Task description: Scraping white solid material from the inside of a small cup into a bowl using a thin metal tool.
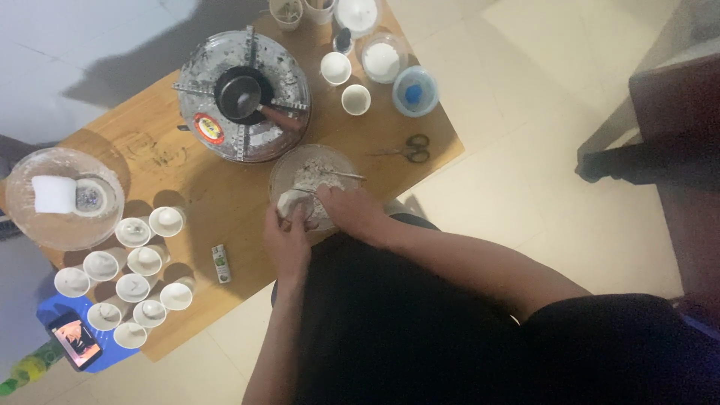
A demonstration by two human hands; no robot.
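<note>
Wooden table [225, 195], spoon [341, 175] pointing right

A round red-and-yellow label [209, 128] sat on the grey stove's rim. A small white-and-green tube-shaped package [220, 264] lay near the bench's front edge. A black phone with a lit pinkish screen [75, 341] rested at lower left.

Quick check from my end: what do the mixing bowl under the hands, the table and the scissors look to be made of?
Mixing bowl: looks like clear glass or plastic, since the table shows through its glossy wall; which one is unclear. Table: wood or wood-look laminate, matte brown with faint grain. Scissors: probably metal blades with dark looped handles; too small to be sure.
</note>
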